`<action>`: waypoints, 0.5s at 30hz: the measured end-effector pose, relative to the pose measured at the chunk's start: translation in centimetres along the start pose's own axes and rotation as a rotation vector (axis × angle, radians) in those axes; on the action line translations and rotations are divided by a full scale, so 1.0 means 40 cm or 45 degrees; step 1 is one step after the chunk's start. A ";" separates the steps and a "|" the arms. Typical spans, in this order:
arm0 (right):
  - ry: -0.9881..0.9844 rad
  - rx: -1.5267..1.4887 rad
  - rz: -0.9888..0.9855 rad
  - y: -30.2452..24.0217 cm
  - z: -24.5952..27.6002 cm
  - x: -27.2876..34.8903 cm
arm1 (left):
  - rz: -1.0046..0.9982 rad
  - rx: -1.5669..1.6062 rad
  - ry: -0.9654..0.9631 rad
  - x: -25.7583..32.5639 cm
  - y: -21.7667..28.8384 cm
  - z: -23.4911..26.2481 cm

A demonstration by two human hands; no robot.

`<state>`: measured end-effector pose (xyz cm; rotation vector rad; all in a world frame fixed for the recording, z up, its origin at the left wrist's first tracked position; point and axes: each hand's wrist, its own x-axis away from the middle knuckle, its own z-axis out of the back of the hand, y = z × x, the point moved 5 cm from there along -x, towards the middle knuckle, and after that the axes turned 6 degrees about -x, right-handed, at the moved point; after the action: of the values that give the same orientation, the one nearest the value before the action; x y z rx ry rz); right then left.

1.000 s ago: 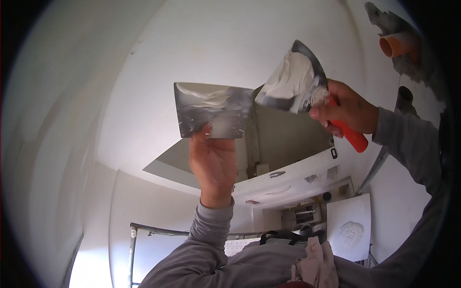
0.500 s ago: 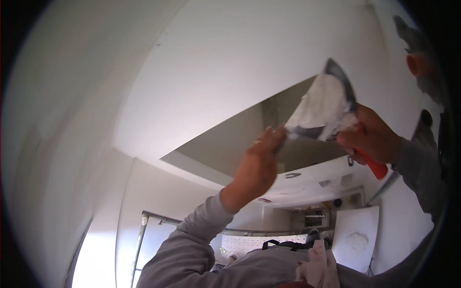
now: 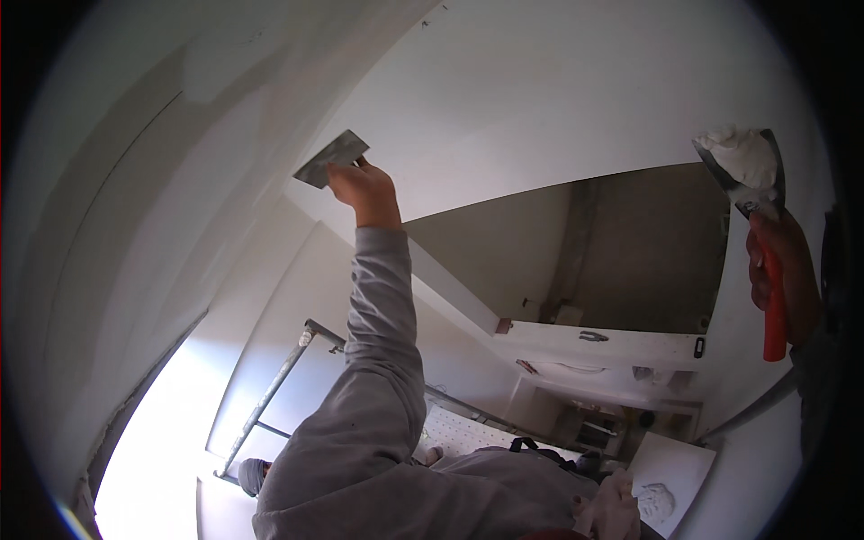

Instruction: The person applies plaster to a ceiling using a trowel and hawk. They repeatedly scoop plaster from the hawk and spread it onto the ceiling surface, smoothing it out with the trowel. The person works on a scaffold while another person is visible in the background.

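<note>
My left hand [image 3: 367, 193] is raised on a stretched arm and closed around a small flat metal filling knife [image 3: 331, 160]. Its blade is up by the corner where the left wall and the white ceiling [image 3: 549, 99] meet; contact with the surface cannot be made out. Off to the right, my right hand [image 3: 781, 265] grips the red handle of a wide putty knife [image 3: 774, 310]. A thick lump of white filler [image 3: 740, 155] lies on that knife's blade, which points upward.
The left wall [image 3: 135, 180] has patchy filler and a thin dark line. A rectangular opening [image 3: 648, 243] lies beside the white surface. A metal scaffold frame [image 3: 270, 396] stands at lower left. A white board [image 3: 675, 468] with a filler heap is at lower right.
My left hand has moved left and up, away from the putty knife, carrying the filling knife to the corner. My right hand has moved right with the loaded putty knife.
</note>
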<state>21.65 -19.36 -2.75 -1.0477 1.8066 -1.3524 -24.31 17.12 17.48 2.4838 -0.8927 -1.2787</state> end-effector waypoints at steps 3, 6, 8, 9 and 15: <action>-0.032 0.002 0.020 -0.018 -0.001 0.021 | -0.147 -0.101 0.007 -0.205 -0.053 0.012; -0.065 -0.004 -0.020 -0.008 0.018 0.014 | -0.064 -0.070 0.191 -0.094 0.011 -0.105; -0.103 -0.012 -0.038 -0.009 0.014 0.012 | -0.005 -0.002 0.296 -0.055 0.060 -0.147; -0.119 -0.017 -0.038 -0.012 0.013 0.013 | 0.008 0.018 0.313 -0.074 0.042 -0.142; -0.152 -0.038 -0.014 -0.023 0.008 0.012 | -0.066 0.056 0.105 0.194 0.132 -0.353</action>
<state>21.87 -20.06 -1.96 -1.1313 1.7408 -1.2454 -11.89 7.04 23.12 2.5894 -0.8514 -1.1742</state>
